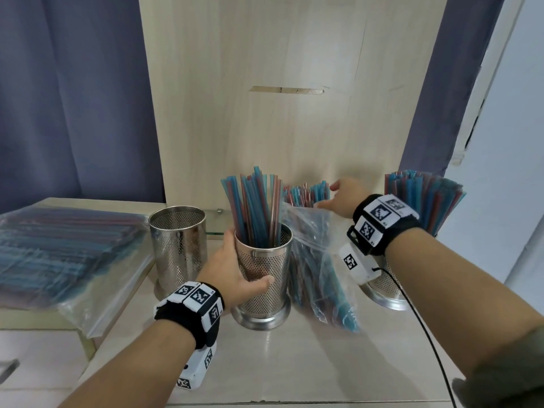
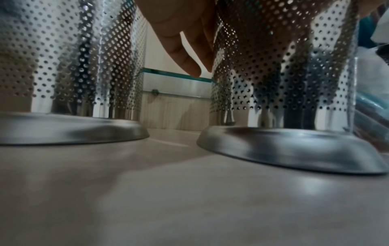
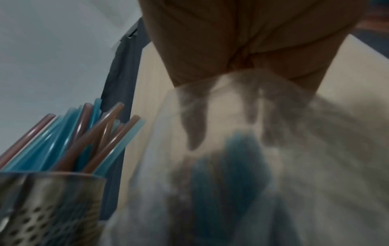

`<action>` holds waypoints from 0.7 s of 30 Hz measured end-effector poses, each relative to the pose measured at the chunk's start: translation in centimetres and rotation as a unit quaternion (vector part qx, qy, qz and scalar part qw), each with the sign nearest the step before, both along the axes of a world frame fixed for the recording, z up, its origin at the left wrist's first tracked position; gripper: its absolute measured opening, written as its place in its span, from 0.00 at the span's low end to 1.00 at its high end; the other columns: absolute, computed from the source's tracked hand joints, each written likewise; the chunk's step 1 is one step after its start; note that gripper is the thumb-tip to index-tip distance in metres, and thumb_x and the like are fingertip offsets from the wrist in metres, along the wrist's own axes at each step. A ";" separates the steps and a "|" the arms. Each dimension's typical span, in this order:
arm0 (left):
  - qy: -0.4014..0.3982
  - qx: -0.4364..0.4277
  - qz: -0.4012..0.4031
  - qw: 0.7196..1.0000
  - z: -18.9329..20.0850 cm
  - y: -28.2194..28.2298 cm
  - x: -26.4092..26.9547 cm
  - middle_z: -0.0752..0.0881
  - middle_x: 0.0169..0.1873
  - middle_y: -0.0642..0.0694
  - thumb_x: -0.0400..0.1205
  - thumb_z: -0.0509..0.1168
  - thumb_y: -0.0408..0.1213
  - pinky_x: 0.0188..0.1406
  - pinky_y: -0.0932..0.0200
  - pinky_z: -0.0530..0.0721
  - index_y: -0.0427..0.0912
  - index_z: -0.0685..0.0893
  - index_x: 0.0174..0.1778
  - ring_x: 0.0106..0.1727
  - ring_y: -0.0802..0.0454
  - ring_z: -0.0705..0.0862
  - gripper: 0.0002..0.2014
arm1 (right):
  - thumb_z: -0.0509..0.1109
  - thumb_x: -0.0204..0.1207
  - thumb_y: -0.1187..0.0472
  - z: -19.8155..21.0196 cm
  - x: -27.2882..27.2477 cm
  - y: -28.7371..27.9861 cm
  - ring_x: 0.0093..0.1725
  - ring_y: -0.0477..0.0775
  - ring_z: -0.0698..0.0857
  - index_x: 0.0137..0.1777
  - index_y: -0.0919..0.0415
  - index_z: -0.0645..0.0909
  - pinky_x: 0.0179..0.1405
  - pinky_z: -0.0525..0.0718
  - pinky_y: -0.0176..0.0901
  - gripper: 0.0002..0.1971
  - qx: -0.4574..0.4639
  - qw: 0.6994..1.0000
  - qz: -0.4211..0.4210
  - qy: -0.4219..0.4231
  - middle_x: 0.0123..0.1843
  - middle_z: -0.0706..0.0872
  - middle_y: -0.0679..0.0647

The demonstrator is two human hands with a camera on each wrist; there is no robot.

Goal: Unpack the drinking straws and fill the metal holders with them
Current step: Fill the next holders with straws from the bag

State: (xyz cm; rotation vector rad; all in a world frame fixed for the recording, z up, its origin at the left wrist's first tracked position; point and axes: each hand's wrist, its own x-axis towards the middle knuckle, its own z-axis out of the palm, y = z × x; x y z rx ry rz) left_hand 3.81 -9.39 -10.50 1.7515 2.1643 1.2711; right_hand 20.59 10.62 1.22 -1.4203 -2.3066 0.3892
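My left hand (image 1: pixel 235 269) grips the middle perforated metal holder (image 1: pixel 265 278), which stands on the counter, partly filled with blue and red straws (image 1: pixel 253 210). In the left wrist view its fingers (image 2: pixel 185 50) wrap the holder's wall (image 2: pixel 284 74). My right hand (image 1: pixel 338 198) holds the top edge of a clear plastic bag (image 1: pixel 318 260) with more straws in it, standing just right of that holder. The right wrist view shows this hand (image 3: pixel 242 41) above the blurred bag (image 3: pixel 263 158), fingers dim through the plastic.
An empty metal holder (image 1: pixel 178 245) stands left of the held one. A third holder (image 1: pixel 385 293), packed with straws (image 1: pixel 424 201), is at the right behind my right wrist. Sealed straw packs (image 1: pixel 67 245) lie on a raised ledge at left. A wooden panel (image 1: pixel 294 98) backs the counter.
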 end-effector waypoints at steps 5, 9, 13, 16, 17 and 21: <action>0.000 -0.005 0.008 1.000 0.0 0.1 0.2 0.79 0.67 0.54 0.63 0.80 0.56 0.67 0.59 0.78 0.51 0.59 0.76 0.66 0.56 0.80 0.49 | 0.85 0.59 0.40 -3.8 -1.4 0.8 0.56 0.59 0.86 0.67 0.65 0.75 0.58 0.87 0.49 0.42 -0.088 0.995 -0.012 0.033 0.59 0.86 0.59; 0.005 -0.006 0.014 1.000 0.0 0.1 0.4 0.79 0.68 0.54 0.64 0.80 0.55 0.68 0.59 0.77 0.50 0.59 0.76 0.68 0.54 0.79 0.50 | 0.80 0.71 0.49 -5.8 -2.1 0.8 0.44 0.55 0.85 0.57 0.64 0.76 0.41 0.85 0.47 0.24 -0.093 0.992 -0.032 0.073 0.44 0.83 0.54; 0.003 -0.003 0.016 1.000 -0.1 0.1 0.4 0.79 0.68 0.54 0.63 0.80 0.55 0.67 0.60 0.77 0.51 0.59 0.76 0.67 0.55 0.79 0.50 | 0.77 0.75 0.53 -6.7 -2.1 0.9 0.47 0.56 0.86 0.60 0.63 0.80 0.44 0.88 0.46 0.19 -0.093 0.992 -0.024 0.087 0.43 0.84 0.53; 0.001 -0.002 0.014 1.000 -0.1 0.2 0.3 0.79 0.68 0.54 0.64 0.81 0.55 0.66 0.61 0.76 0.50 0.59 0.76 0.67 0.56 0.79 0.50 | 0.78 0.74 0.45 -6.4 -1.6 1.0 0.49 0.57 0.88 0.59 0.63 0.81 0.47 0.89 0.47 0.24 -0.092 0.991 -0.011 0.093 0.49 0.88 0.56; 0.000 -0.003 0.015 1.000 -0.1 0.2 0.3 0.79 0.68 0.54 0.64 0.81 0.55 0.66 0.61 0.76 0.50 0.60 0.76 0.66 0.56 0.79 0.49 | 0.78 0.73 0.43 -6.2 -1.5 0.9 0.50 0.58 0.88 0.58 0.63 0.81 0.48 0.88 0.47 0.25 -0.088 0.992 -0.010 0.093 0.50 0.88 0.57; 0.004 -0.004 0.017 1.000 -0.1 0.2 0.2 0.80 0.67 0.54 0.63 0.80 0.56 0.66 0.60 0.77 0.50 0.60 0.75 0.66 0.55 0.80 0.49 | 0.75 0.75 0.43 -5.8 -1.1 1.1 0.51 0.60 0.88 0.59 0.68 0.83 0.54 0.89 0.52 0.27 -0.077 0.991 -0.010 0.111 0.51 0.89 0.60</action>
